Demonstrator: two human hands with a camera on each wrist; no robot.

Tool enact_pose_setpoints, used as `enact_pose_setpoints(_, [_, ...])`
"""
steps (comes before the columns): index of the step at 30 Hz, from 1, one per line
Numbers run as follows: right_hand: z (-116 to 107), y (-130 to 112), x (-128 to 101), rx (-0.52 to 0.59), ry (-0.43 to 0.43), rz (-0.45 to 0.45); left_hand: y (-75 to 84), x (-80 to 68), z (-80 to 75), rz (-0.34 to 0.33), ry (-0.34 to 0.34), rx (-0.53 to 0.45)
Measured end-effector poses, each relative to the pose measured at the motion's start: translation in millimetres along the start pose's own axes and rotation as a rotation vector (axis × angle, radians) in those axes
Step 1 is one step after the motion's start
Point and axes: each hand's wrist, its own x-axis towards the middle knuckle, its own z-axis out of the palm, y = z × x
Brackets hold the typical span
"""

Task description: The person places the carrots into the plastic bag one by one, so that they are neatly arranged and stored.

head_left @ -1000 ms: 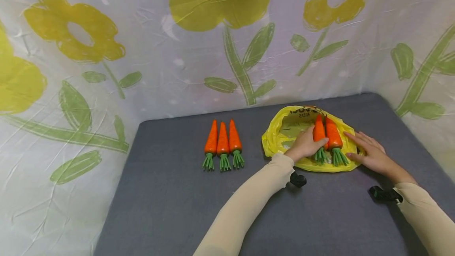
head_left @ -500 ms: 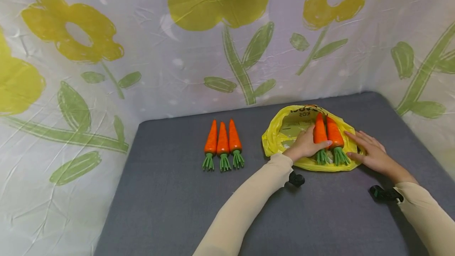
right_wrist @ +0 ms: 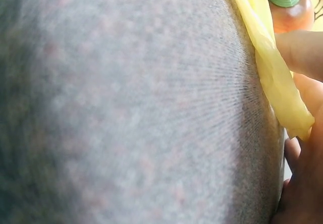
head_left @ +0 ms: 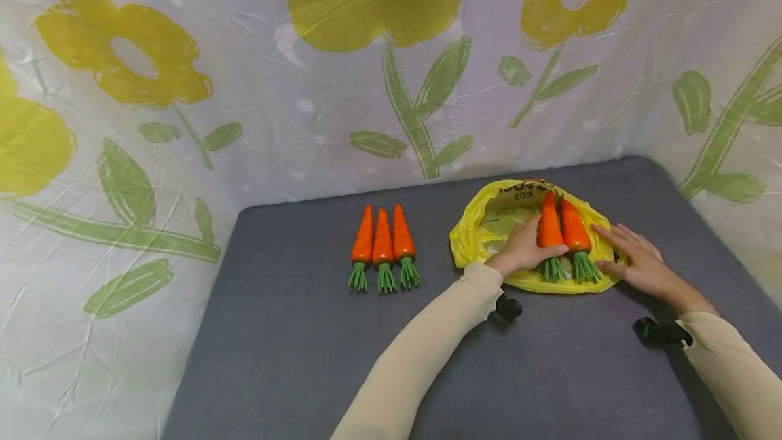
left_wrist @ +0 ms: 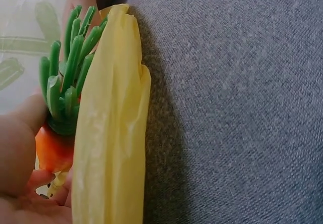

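- Three toy carrots [head_left: 383,244] lined up on the grey table [head_left: 293,331], well left of the hands.
- Left hand [head_left: 524,248] curled round a toy carrot [head_left: 550,231] on the yellow plastic bag [head_left: 489,236].
- Second carrot [head_left: 575,229] alongside.
- Right hand [head_left: 635,262] flat, fingers straight, pinning the bag's edge, likely steadying it.

The table [head_left: 293,331] shows bare grey surface across its near half and left side, passable for both hands. 3 carrots [head_left: 383,246] lie side by side at mid-table, with an open lane between them and the yellow bag [head_left: 482,233]. 2 carrots [head_left: 561,233] occupy the bag, flanked by the left hand [head_left: 522,250] and right hand [head_left: 635,263]. The flowered sheet [head_left: 305,100] closes off the far, left and right edges.
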Motion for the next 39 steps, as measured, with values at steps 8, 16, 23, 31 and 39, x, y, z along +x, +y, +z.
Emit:
enact_pose_setpoints(8, [-1.2,0.9,3.1,-0.006,0.010,-0.013,3.4,3.2,-1.3,-0.031,0.038,0.002])
enact_pose_setpoints(16, [-3.1,-1.5,4.0,0.004,0.011,-0.012,6.1,4.3,-3.2,-0.077,0.046,-0.011])
enact_pose_setpoints(23, [-1.3,0.0,3.5,0.004,0.017,-0.014,6.5,2.6,-2.8,-0.079,0.040,-0.025])
enact_pose_setpoints(31, [-1.5,-0.4,2.9,-0.002,0.009,-0.005,5.0,1.0,-3.9,-0.051,0.036,-0.060])
enact_pose_setpoints(39, [0.6,-0.4,0.1,-0.005,0.008,-0.003,5.6,-6.9,-3.6,-0.045,0.048,-0.082])
